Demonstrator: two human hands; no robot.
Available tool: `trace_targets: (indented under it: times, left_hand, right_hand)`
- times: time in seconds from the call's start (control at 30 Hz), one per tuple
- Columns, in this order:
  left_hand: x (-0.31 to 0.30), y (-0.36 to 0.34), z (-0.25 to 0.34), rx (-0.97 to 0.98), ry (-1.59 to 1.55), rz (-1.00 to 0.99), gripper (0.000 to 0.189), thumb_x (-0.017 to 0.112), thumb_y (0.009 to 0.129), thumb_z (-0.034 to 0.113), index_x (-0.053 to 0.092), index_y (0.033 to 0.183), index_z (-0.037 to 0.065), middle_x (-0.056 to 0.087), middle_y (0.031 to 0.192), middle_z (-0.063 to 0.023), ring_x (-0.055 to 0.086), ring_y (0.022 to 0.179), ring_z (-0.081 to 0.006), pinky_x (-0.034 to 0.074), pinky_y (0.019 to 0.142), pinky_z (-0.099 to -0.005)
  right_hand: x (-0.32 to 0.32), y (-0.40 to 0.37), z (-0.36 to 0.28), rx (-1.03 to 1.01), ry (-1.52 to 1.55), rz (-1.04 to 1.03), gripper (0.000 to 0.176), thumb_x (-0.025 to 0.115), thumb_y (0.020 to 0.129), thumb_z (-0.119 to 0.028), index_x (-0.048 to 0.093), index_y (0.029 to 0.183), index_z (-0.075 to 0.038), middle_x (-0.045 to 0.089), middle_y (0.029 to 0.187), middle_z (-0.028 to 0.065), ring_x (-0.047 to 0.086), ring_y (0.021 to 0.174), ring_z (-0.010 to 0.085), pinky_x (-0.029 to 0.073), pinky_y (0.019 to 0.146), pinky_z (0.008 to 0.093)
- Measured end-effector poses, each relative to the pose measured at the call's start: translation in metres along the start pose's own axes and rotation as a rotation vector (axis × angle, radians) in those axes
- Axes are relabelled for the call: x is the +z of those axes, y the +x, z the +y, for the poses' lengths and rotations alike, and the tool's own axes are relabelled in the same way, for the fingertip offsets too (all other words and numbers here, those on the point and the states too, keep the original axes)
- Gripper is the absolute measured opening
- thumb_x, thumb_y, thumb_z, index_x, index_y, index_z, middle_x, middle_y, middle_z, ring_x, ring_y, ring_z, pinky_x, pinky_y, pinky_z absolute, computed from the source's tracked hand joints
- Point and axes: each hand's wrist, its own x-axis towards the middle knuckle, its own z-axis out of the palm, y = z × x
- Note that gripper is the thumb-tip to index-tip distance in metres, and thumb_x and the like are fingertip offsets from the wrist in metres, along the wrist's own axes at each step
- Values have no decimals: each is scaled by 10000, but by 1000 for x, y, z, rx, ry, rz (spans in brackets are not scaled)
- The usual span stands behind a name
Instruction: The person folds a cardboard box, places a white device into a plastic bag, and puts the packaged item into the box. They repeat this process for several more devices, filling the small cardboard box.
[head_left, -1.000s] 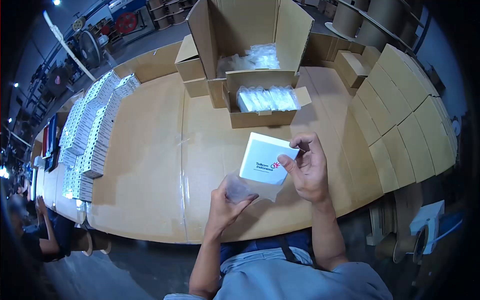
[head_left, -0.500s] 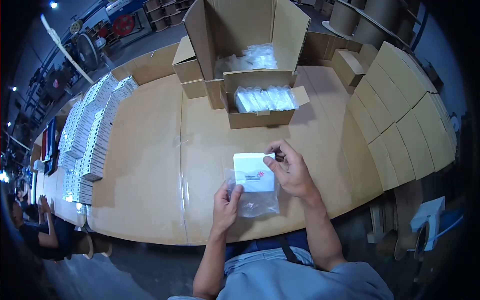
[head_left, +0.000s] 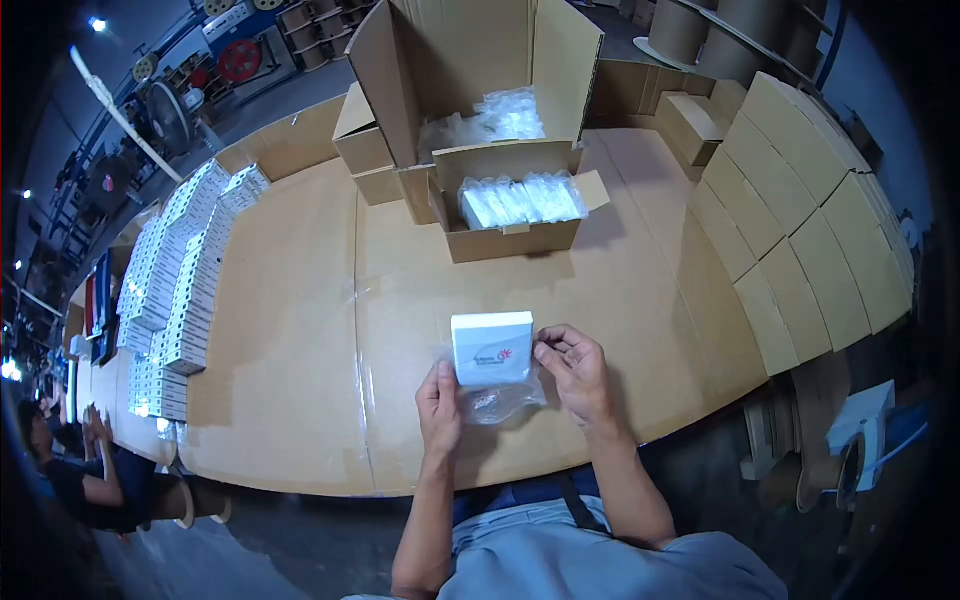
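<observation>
Sliding deeper than half a second ago, the white box (head_left: 492, 345) sits partly inside the clear bag (head_left: 503, 402). The left hand (head_left: 438, 403) pinches the bag at nine o'clock, and the right hand (head_left: 574, 368) pinches it at three.

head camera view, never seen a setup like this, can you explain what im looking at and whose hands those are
One camera, worn on a person's head, looks forward and down through a wide, rounded lens. No machine here: the two bare hands are the wearer's own. The left hand grips a clear bag, and the right hand pinches the edge of a small white box sitting partly inside it. Underneath is a table covered in cardboard. Behind stand a small open carton of bagged boxes and a big open carton. Rows of white boxes lie on the left, brown boxes on the right. Another person sits at lower left.
</observation>
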Motion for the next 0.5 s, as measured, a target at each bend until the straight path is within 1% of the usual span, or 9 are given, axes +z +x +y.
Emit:
trace_targets:
  times: [0.07,0.17,0.2,0.3,0.37,0.4,0.47,0.5]
  left_hand:
    - [1,-2,4,0,61,-12,419,428,1106,292,656,1204,-45,689,1083,-77,617,981,-120,494,880,-279]
    - [6,3,9,171,186,-25,446,396,1113,291,645,1257,-49,689,1171,-141,627,1098,-172,475,985,-307]
    - [4,2,13,106,140,-76,495,382,1113,318,556,1352,-79,656,1254,-178,599,1192,-228,397,1104,-363]
    - [6,2,16,72,-18,-130,501,373,1113,327,533,1368,-73,663,1227,-178,612,1180,-233,431,1078,-361]
    - [6,3,15,60,-80,-120,505,370,1113,335,523,1377,-67,669,1201,-173,618,1166,-231,453,1056,-359]
    - [6,4,14,55,-111,-117,507,368,1113,339,517,1381,-64,673,1188,-171,621,1159,-230,464,1044,-358]
    - [4,4,17,-39,-50,-60,512,363,1113,352,509,1389,-54,671,1180,-167,623,1147,-225,480,1022,-352]
    - [5,3,18,-50,-56,-54,494,379,1109,342,516,1384,-46,671,1184,-163,623,1139,-221,480,1018,-349]
  right_hand:
    - [-3,0,-1,-46,-33,2,132,659,973,-49,639,1086,18,680,985,28,629,905,82,512,851,238]
    - [-4,-1,-1,-43,-28,-4,134,648,979,-47,635,1097,15,694,1012,50,639,948,96,505,878,237]
    - [-3,-1,-2,-60,-11,-16,142,645,982,-50,631,1107,14,697,1030,62,641,971,103,505,890,243]
    - [0,1,-9,-94,28,-66,176,650,983,-68,617,1138,7,702,1087,92,643,1036,126,504,924,265]
    - [0,1,-16,-98,40,-118,211,668,975,-88,609,1158,-1,699,1133,107,641,1076,144,505,948,285]
    - [2,0,-22,-45,112,-173,318,737,928,-113,603,1197,-10,688,1156,95,636,1089,152,504,961,303]
    - [-2,2,-11,-110,-107,-207,393,776,890,-110,597,1227,-14,683,1160,84,636,1085,152,502,964,305]
    - [-3,3,-7,-140,-216,-224,431,795,872,-108,594,1242,-16,681,1161,79,637,1084,153,501,965,306]
